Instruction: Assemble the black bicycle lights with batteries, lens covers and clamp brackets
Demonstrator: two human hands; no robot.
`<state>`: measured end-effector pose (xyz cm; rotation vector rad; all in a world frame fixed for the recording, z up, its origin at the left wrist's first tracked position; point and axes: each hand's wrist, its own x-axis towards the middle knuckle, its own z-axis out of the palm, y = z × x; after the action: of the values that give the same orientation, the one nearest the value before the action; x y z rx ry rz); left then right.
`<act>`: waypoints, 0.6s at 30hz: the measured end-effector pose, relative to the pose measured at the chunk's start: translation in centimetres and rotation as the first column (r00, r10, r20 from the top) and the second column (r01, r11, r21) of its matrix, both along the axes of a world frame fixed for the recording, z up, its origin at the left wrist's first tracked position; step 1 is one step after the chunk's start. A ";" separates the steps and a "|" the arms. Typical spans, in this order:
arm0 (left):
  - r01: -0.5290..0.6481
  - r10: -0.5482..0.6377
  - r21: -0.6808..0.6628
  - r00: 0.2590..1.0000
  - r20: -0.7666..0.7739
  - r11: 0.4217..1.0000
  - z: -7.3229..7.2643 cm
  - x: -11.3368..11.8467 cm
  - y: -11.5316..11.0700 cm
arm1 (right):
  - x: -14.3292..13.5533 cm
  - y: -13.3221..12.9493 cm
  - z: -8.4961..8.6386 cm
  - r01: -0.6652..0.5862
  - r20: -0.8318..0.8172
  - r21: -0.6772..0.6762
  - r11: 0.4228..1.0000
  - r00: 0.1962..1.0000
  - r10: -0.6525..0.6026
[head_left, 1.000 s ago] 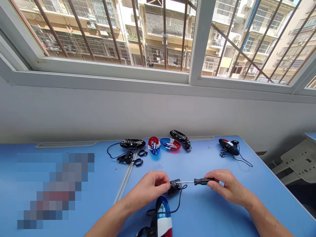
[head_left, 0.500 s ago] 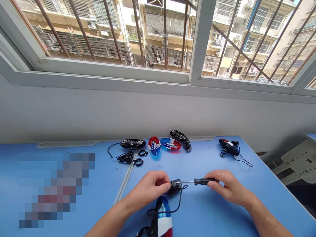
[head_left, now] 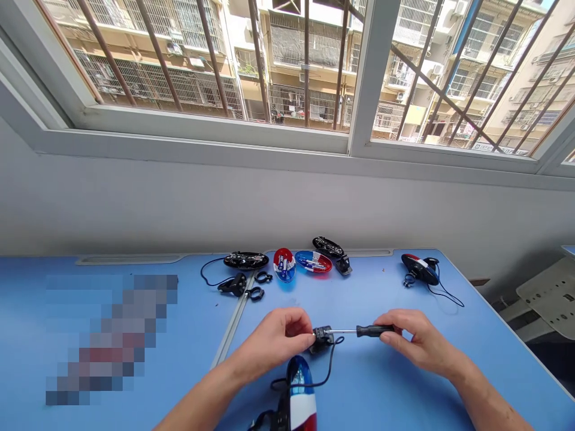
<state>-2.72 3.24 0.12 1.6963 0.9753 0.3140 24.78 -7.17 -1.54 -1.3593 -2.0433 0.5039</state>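
Observation:
My left hand [head_left: 287, 337] pinches a small black part [head_left: 322, 340] above the blue table. In my right hand [head_left: 411, 339] is the black handle of a screwdriver [head_left: 375, 330], held level with its shaft pointing left. The screwdriver's tip touches or meets the black part; the exact contact is too small to tell. A black cable [head_left: 331, 365] runs from the part down to an oval device [head_left: 302, 389] with a blue, white and red shell, which lies below my left hand and is cut off by the bottom edge.
At the back lie a black oval piece [head_left: 246, 260], two red-and-blue shells [head_left: 284, 265], black clamp rings [head_left: 256, 293] and another black piece [head_left: 327, 246]. A cabled device [head_left: 420, 269] rests at the right. Part of the left side is pixelated.
The whole view has shifted slightly, so things appear a little further right. Both hands keep the same hold on the black part and the screwdriver.

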 end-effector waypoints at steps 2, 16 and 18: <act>0.014 -0.014 0.010 0.999 -0.040 1.000 -0.1 0.0 0.0 | 0.0 0.0 -0.1 -0.001 -0.003 0.001 1.000 1.000 0.001; 0.051 -0.051 -0.006 0.998 0.044 0.999 -0.5 -0.1 0.0 | -0.1 -0.1 0.1 0.009 -0.005 -0.021 1.000 1.000 -0.010; 0.051 -0.051 0.004 0.999 0.018 0.999 -0.4 -0.2 0.1 | -0.1 -0.1 0.1 0.011 -0.005 -0.020 1.000 1.000 -0.011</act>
<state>-2.90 3.32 -0.29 1.7161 0.9179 0.2972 24.65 -7.26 -1.47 -1.3789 -2.0305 0.5244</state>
